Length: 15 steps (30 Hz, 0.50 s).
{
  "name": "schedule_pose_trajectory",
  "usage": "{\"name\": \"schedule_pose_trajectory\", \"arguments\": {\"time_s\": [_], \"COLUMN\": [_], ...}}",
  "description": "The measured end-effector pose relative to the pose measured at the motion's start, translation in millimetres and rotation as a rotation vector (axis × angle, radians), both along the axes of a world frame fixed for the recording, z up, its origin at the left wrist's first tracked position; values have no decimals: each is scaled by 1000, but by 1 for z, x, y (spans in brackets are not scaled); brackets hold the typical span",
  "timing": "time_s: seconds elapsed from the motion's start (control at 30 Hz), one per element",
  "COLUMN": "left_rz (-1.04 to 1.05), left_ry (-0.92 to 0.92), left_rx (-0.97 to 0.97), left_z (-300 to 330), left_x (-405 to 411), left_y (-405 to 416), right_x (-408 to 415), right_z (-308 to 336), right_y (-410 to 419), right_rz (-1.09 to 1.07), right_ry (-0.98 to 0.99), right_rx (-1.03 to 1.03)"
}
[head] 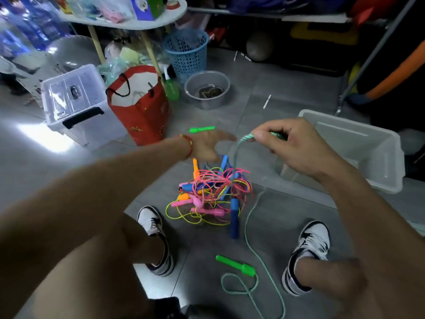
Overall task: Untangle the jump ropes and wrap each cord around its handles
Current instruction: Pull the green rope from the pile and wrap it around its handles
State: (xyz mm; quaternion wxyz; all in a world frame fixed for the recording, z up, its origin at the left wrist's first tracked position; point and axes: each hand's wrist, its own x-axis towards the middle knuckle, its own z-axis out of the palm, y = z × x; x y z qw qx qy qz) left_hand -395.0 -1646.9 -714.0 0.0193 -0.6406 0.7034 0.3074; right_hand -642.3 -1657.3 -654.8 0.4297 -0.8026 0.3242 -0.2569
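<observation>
Grey floor tiles (287,93) are carrying everything, and the tangle of jump ropes (213,194) is lying on them as the landmark, between the person's two white-and-dark shoes (310,249). Beyond the tangle, a red bag (142,111), a clear lidded box (73,100), a grey bowl (207,88) and a blue mesh basket (186,51) are standing under a white bench (128,21). Right of the tangle, a pale tub (358,148) is sitting open. A loose green handle (235,264) is lying nearer the person than the tangle, its green cord (251,217) rising past the tangle's right side. Above the tangle, the right hand (292,148) is pinching that cord in its grip. The left hand (211,143) is reaching over the tangle's far edge, fingers spread and blurred, holding nothing. Another green handle (202,129) is lying just beyond it.
</observation>
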Motion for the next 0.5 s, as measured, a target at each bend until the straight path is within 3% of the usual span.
{"name": "schedule_pose_trajectory", "arguments": {"time_s": [0.1, 0.23, 0.27, 0.3, 0.4, 0.43, 0.5], "left_rz": [-157, 29, 90, 136, 138, 107, 114], "left_ry": [287, 170, 155, 191, 353, 344, 307], "left_rx": [245, 86, 25, -52, -257, -312, -404], "left_z": [-52, -80, -76, -68, -19, -8, 0], "left_x": [-24, -4, 0, 1, -12, -17, -21], "left_y": [38, 51, 50, 48, 44, 43, 46], "right_x": [9, 4, 0, -3, -4, 1, 14], "right_z": [12, 19, 17, 13, -17, -24, -34], "right_y": [5, 0, -2, -5, -9, -4, 5], "right_rz": [-19, -70, -108, -164, -134, -71, 57], "right_ry": [-224, -621, -581, -399, 450, 590, 572], "right_rx": [72, 543, 594, 517, 4, -30, 9]}}
